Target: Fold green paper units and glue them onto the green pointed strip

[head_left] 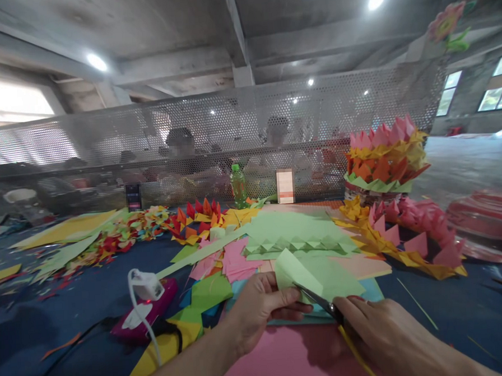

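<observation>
"What's closest?"

"A pink sheet (264,358) lies flat on the table. Over its far edge are the scissors (323,302), their long axis slanting: tips forward and left, handles back toward the right wrist."

"And the piece being cut?"

"The pale green paper (296,274) is curled, its upper corner pointing forward and slightly left. The scissor tips meet it just beside the left thumb."

"Any writing near there?"

"None I can read. Farther off, the green-capped bottle (238,187) has a label too small to make out, and the light phone screen (285,186) beyond the stacked sheets (295,226) is blurred over."

"How are the hands set?"

"The left hand (268,300) pinches the green paper between thumb and fingers. The right hand (369,319) is closed around the scissor handles; how far the blades are parted, I can't tell."

"Farthest back?"

"A perforated metal partition (230,121)."
</observation>
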